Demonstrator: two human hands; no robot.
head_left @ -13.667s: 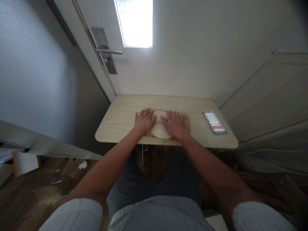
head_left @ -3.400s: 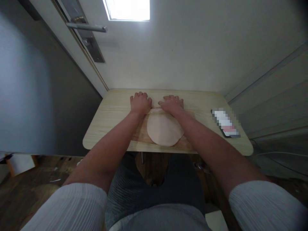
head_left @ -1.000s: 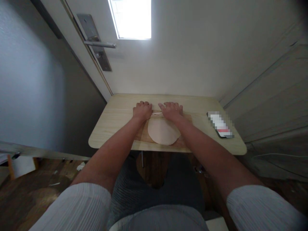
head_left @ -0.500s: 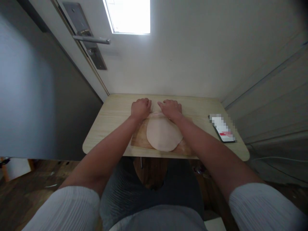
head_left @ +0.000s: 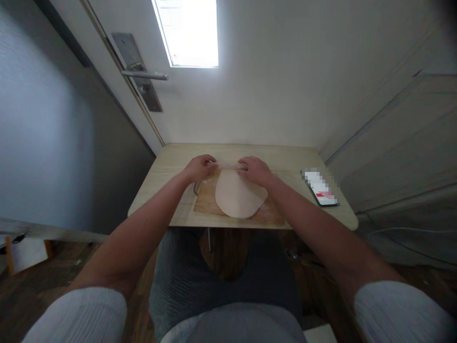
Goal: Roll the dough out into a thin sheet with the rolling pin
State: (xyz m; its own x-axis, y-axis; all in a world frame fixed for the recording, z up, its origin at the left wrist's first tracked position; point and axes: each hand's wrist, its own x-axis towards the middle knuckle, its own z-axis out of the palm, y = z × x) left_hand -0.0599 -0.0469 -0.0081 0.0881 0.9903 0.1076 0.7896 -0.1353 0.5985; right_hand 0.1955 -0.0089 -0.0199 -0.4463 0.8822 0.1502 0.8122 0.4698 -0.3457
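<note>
A thin, pale sheet of dough, rounded at its near edge, lies on a wooden board. Along the far edge of the dough runs a slim pale rolling pin; whether dough is wrapped around it I cannot tell. My left hand is closed on the left end of the pin, fingers curled. At the right end, my right hand grips the pin from above, its fingertips close to the dough.
The board rests on a small light wood table against a white door with a metal handle. A phone lies on the table's right side. A curved metal piece shows beside the board's left edge.
My hands have shifted from the far corners of the dough to curl around the pin, which now shows between them. The view has tilted slightly upward.
</note>
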